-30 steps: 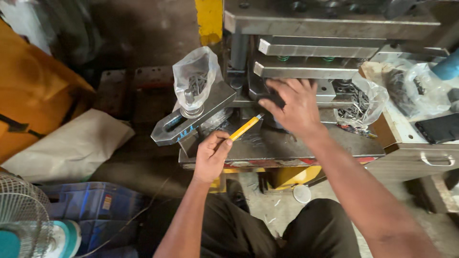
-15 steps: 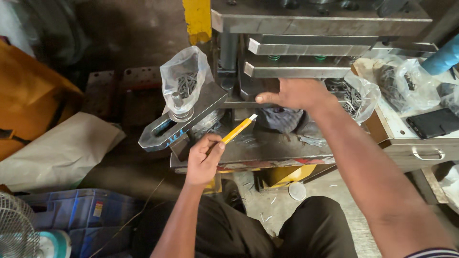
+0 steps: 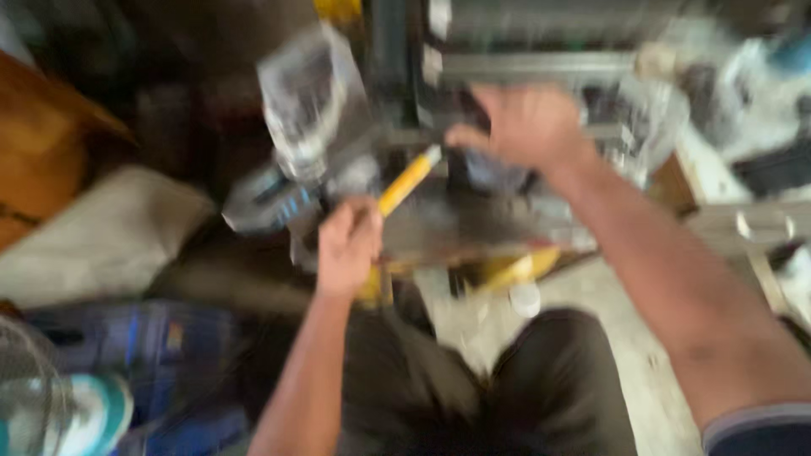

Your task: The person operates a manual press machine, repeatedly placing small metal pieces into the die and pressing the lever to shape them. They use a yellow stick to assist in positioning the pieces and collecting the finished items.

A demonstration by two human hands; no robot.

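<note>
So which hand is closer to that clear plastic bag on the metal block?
Left. The left hand, gripping the yellow tool, sits just below and right of the clear plastic bag. The right hand is farther right, at the press.

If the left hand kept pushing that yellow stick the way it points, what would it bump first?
Probably the right hand: the yellow stick in the left hand points up-right toward its fingers. Blur hides depth.

Hands: two, both mine — my left hand (image 3: 348,245) and my right hand (image 3: 525,127)
Yellow sticks: one yellow stick (image 3: 409,181), gripped in my left
Clear plastic bags: one clear plastic bag (image 3: 302,97) is certain — the rest blur
Fans: one fan (image 3: 38,405)
Blue crates: one blue crate (image 3: 139,355)
</note>
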